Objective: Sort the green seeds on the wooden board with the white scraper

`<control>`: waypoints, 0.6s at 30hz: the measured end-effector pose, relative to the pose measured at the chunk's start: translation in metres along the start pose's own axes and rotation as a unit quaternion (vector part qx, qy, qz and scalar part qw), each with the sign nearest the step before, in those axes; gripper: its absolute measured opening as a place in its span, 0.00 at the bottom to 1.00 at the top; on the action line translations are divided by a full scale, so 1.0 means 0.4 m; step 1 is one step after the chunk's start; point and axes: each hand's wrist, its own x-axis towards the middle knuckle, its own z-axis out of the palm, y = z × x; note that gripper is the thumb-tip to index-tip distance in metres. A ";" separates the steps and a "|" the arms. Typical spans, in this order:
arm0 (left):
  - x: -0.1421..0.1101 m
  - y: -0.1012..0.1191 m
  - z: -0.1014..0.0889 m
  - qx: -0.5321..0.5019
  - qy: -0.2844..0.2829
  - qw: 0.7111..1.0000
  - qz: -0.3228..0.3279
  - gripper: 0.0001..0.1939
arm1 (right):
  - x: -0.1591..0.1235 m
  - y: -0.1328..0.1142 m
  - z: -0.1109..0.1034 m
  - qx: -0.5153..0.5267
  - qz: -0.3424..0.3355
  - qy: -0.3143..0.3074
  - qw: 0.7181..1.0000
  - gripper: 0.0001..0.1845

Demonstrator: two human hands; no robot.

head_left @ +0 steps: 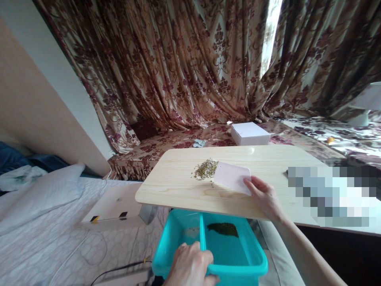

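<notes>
My right hand (264, 195) pinches one edge of a flat white plastic scraper (232, 177) over the wooden tabletop (175, 186). The scraper's far edge is at the right side of a loose pile of small green and pale grains (206, 169). Below the table's front edge is a turquoise bin (258, 258) split by a divider into two compartments. Its right compartment holds a patch of dark green grains (224, 229); the left holds a few pale grains (192, 231). My left hand (190, 264) is closed over the bin's near rim by the divider.
A white box (250, 134) stands on the patterned ledge behind the table, near a crumpled bluish cloth (199, 143). A blurred-out object lies at the table's right. On the bed to the left are a flat pale box (114, 204), a pillow (44, 194) and cables.
</notes>
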 end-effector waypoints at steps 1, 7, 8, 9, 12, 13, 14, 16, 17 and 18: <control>0.001 -0.002 0.003 0.000 0.003 1.000 0.002 0.10 | 0.001 0.001 0.000 0.000 -0.001 -0.004 1.000 0.18; 0.001 -0.008 0.011 -0.001 0.010 1.000 0.006 0.10 | -0.005 -0.004 -0.001 -0.006 -0.014 -0.026 1.000 0.19; 0.000 -0.008 0.011 -0.002 0.010 1.000 0.006 0.10 | -0.007 -0.005 -0.001 -0.004 -0.013 -0.024 1.000 0.19; -0.001 -0.006 0.010 -0.003 0.010 1.000 0.005 0.10 | -0.008 -0.006 0.000 -0.003 -0.012 -0.022 1.000 0.20; -0.004 -0.003 0.008 -0.005 0.011 1.000 0.000 0.10 | -0.007 -0.006 0.002 -0.003 -0.009 -0.025 1.000 0.21; -0.005 -0.002 0.008 -0.004 0.010 1.000 -0.002 0.10 | -0.006 -0.005 0.003 -0.005 -0.010 -0.027 1.000 0.21; -0.004 -0.002 0.008 -0.003 0.009 1.000 -0.003 0.10 | -0.006 -0.005 0.004 -0.009 -0.010 -0.030 0.999 0.21; -0.004 -0.002 0.009 -0.002 0.012 1.000 -0.005 0.10 | -0.004 -0.005 0.005 -0.017 -0.014 -0.034 0.999 0.22; -0.003 -0.003 0.010 -0.004 0.015 1.000 -0.005 0.10 | -0.004 -0.005 0.005 -0.021 -0.017 -0.037 0.999 0.22; -0.004 -0.004 0.012 -0.006 0.018 1.000 -0.005 0.10 | -0.004 -0.005 0.004 -0.024 -0.019 -0.038 0.999 0.21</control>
